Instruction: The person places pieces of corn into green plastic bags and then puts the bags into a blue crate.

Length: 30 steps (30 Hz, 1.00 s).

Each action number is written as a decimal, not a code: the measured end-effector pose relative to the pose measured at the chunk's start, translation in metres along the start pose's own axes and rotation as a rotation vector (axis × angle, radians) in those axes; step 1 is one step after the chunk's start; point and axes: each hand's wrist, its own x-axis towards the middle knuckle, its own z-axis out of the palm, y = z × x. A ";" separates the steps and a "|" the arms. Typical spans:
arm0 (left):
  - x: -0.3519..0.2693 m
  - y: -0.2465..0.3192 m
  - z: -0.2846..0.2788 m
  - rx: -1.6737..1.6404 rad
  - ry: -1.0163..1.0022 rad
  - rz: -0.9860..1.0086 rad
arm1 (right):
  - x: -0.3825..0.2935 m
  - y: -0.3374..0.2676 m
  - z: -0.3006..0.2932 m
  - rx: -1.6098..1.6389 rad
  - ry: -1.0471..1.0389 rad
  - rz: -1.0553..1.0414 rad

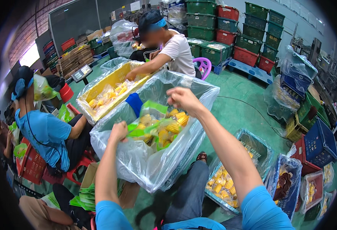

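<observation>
A large crate lined with clear plastic film (168,164) stands before me, holding wrapped corn cobs (173,127) and green-and-clear plastic bags (154,109). At the crate's left side, my left hand (119,131) is closed on the edge of a green plastic bag (135,130). My right hand (183,99) is raised over the right part of the crate with its fingers curled; whether it holds anything is unclear. A blue cloth (134,104) hangs over the crate's far wall.
A co-worker reaches into a yellow crate (111,81) of wrapped corn beyond mine. Another sits at left. A lined crate of corn (211,192) stands by my right leg, a blue crate (296,184) farther right. Green bags (87,195) lie stacked at lower left, near a cardboard box (129,194).
</observation>
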 end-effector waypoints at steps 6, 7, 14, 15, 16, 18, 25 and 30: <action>-0.023 0.017 -0.039 0.281 -0.254 -0.033 | -0.128 0.015 -0.087 -0.247 0.198 0.087; -0.033 0.031 -0.045 0.314 -0.225 -0.003 | -0.157 0.014 -0.102 -0.261 0.274 0.118; -0.153 0.149 0.002 -0.297 -0.208 0.935 | -0.436 0.039 -0.214 -0.081 1.023 0.148; -0.170 0.147 0.020 -0.360 -0.446 0.966 | -0.488 0.048 -0.223 0.031 1.178 0.079; -0.190 0.161 0.033 -0.364 -0.633 1.151 | -0.534 0.060 -0.226 0.133 1.253 -0.029; -0.217 0.162 0.092 -0.455 -1.063 1.061 | -0.629 0.088 -0.213 0.322 1.548 -0.192; -0.200 0.078 0.254 -0.023 -1.065 0.183 | -0.880 0.121 -0.105 0.450 2.320 -0.595; -0.165 0.096 0.273 0.000 -1.185 0.011 | -0.946 0.136 -0.006 0.306 2.769 -0.592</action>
